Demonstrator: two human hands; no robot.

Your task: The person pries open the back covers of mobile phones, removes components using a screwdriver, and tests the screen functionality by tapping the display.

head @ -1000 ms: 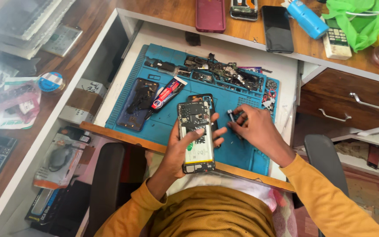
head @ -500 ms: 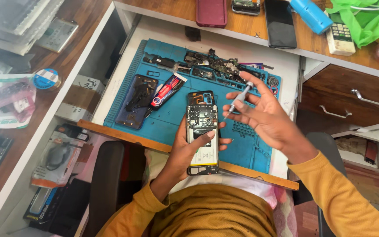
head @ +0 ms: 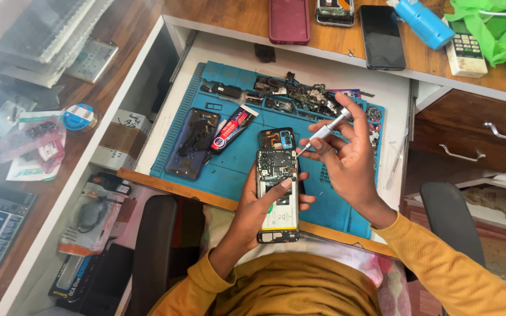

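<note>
1. Left hand (head: 263,202): comes up from below, forearm in a mustard-yellow sleeve, palm under an opened black smartphone with its back cover off and circuit board and white battery exposed (head: 277,193). Thumb lies across the phone's face near mid-length; fingers wrap the far edge. Grip closed around the phone.
2. Phone position: held lengthwise just above the near edge of the blue silicone repair mat (head: 235,169), upper end over the mat, lower end over the person's lap.
3. Right hand (head: 346,161): wrist bent, fingers curled, thumb and first fingers pinching a slim silver precision screwdriver (head: 323,133). Shaft tilts down and left; the tip sits at the phone's upper right corner. Whether it touches a screw cannot be told.
4. On the mat, left of the phone: a dark phone back cover (head: 191,142) and a red-and-black adhesive tube (head: 229,130) lying diagonally beside it.
5. Along the mat's far edge: a scatter of small dark phone parts (head: 291,96).
</note>
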